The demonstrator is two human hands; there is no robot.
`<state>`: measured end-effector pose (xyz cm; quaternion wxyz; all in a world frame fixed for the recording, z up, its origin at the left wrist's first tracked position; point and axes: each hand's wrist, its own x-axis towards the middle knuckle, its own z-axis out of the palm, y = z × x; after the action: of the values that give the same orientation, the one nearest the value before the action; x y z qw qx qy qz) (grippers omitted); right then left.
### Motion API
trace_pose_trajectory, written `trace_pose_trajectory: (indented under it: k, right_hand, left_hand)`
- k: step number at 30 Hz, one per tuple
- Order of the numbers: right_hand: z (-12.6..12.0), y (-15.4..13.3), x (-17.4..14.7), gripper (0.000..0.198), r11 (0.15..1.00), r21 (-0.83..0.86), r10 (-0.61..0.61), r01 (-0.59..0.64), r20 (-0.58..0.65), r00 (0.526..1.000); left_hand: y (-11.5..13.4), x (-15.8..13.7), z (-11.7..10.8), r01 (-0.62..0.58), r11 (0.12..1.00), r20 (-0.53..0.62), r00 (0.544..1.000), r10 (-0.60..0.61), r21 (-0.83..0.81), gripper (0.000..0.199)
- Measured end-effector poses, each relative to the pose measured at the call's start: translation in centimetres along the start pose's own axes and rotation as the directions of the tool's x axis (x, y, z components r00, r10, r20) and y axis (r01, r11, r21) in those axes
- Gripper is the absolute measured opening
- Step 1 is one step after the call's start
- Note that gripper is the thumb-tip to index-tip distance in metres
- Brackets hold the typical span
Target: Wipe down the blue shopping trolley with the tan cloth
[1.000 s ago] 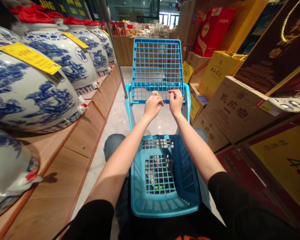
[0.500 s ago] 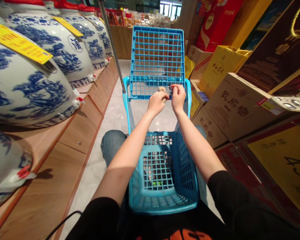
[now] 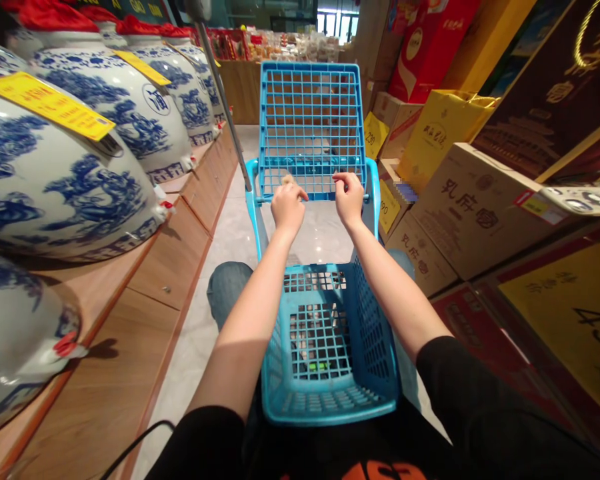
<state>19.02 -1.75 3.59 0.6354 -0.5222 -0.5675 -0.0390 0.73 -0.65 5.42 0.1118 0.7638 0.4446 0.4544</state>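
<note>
Both my hands are held out over the gap between a blue plastic shopping basket and an upright blue grid panel of the same cart. My left hand has its fingers curled around a small, pale beige, crumpled-looking piece; only its top shows, so its kind is unclear. To the right, my right hand is closed with thumb and fingers drawn together near the panel's lower right corner. Whatever it may hold is too small or hidden to see. The two hands are apart.
Large blue-and-white porcelain jars line a wooden cabinet on the left. On the right are stacked cardboard boxes, a yellow gift bag and price signs. A metal pole rises at the cart's left side.
My left hand has moved left, away from my right hand, carrying the beige piece. My right hand has shifted slightly left and stays closed. The whole view has tilted a little.
</note>
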Motion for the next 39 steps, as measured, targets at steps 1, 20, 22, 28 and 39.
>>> trace_pose_trajectory:
  k: [1,20,22,28,39]
  right_hand:
    - [-0.1,-0.1,0.0,0.024,1.0,0.003,0.002,-0.002,0.0,1.0]
    - [-0.4,-0.7,-0.1,0.025,1.0,0.004,0.026,-0.025,-0.049,0.998]
    - [-0.4,-0.6,0.0,0.026,1.0,-0.003,0.03,-0.03,-0.055,0.998]
    - [-0.1,-1.2,-0.2,0.025,0.999,-0.022,0.028,-0.028,0.008,1.0]
    - [1.0,-4.3,-1.8,0.071,0.933,-0.093,-0.258,0.346,0.496,0.829]
  left_hand:
    - [0.1,0.0,0.1,-0.011,1.0,0.016,1.0,0.011,-0.015,0.034]
    - [-0.3,-0.3,-2.3,0.138,0.986,-0.135,0.983,-0.125,0.089,0.032]
    - [-0.9,-0.4,-2.3,0.107,0.993,-0.222,0.971,-0.093,0.052,0.034]
    - [-0.8,-0.6,-0.9,0.038,0.999,-0.053,0.998,-0.036,0.036,0.029]
    - [-2.0,0.8,0.9,0.149,0.895,-0.079,0.976,-0.201,-0.421,0.049]
